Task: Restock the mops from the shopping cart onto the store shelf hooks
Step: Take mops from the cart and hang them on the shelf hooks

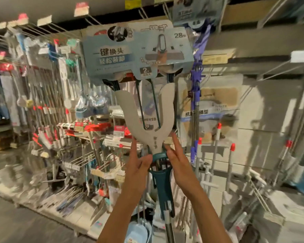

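Both hands' (139,165) (178,163) grip loosely around upright mop's (147,130) grey Y-frame, blue cardboard-sleeved head above.

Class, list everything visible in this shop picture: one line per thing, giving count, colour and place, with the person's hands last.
mop: one, grey Y-shaped yoke, teal handle, centre, head raised.
card sleeve: one, pale blue, round the mop head, top centre.
purple mop: one, hanging right of the sleeve.
price tags: several, red, yellow, white, on upper hook ends.
hanging tools: many, blurred, left racks.
left hand: one, at the yoke's base.
right hand: one, at the yoke's base, index finger straight.
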Demonstrator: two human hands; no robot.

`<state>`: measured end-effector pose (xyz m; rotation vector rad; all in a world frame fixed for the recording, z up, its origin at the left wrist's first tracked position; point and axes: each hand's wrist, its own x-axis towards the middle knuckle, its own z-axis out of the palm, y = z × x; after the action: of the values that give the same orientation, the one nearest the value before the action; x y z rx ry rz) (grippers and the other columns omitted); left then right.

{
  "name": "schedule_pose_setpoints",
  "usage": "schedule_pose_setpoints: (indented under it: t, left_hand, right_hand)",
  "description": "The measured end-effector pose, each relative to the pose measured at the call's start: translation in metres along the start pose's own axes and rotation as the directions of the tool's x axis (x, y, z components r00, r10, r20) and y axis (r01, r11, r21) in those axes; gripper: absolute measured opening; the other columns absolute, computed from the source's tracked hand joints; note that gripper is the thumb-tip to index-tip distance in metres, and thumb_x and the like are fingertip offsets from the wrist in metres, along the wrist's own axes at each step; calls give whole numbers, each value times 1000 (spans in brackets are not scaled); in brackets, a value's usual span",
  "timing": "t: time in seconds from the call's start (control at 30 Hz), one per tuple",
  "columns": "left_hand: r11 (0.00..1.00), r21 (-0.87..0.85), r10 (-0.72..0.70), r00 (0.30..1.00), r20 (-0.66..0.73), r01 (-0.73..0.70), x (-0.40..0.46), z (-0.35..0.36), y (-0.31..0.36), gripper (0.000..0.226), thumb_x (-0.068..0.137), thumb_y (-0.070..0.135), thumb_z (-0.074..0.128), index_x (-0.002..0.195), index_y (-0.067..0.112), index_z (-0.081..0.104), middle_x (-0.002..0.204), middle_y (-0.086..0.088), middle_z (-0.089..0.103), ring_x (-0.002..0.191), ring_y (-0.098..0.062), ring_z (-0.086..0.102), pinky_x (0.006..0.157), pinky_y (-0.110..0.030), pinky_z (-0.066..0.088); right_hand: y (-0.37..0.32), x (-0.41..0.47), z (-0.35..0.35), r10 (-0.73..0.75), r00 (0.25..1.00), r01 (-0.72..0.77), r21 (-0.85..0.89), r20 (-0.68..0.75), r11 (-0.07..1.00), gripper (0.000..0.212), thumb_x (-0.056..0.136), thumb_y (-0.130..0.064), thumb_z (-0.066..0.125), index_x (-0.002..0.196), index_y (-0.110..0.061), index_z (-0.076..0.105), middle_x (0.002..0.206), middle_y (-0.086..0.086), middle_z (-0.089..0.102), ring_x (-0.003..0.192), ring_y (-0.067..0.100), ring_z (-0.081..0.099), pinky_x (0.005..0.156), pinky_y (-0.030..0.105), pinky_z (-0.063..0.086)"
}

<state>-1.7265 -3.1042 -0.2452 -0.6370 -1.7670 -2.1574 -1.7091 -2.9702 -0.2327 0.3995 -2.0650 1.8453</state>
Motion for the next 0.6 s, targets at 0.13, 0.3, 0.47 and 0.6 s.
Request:
schedule_pose_setpoints:
  t: [0.13,0.3,0.47,0.6]
  left_hand:
    - [999,34,28,998,64,-30,17,21,13,65,103,14,48,154,32,12,114,51,51,97,35,49,89,1,40]
    - [994,56,84,989,125,-92,57,30,21,79,80,53,70,142,60,22,130,17,59,119,4,60,84,-12,52]
    - [985,26,165,974,155,-171,95,40,44,65,84,39,66,131,61,27,123,20,56,110,13,60,76,-8,50]
    - [968,32,235,948,215,-248,132,38,55,72,91,31,60,151,45,24,128,15,56,101,16,62,77,-10,52]
  right_hand:
    - [-12,14,-25,-63,998,63,-8,9,998,55,101,-34,44,147,-51,18,152,-19,36,123,-27,37,95,-2,34]
    - [-25,39,-49,-143,990,143,-57,15,988,64,105,-13,46,151,-43,13,150,-30,27,128,-25,34,96,1,36]
    - [-47,71,-56,-229,972,224,-91,-44,970,64,104,-10,47,148,-44,15,160,-13,30,134,-15,37,102,7,39]
    - [-61,101,-55,-288,954,279,-101,-87,955,65,104,-9,46,158,-30,15,162,-9,30,136,-11,38,99,6,39]
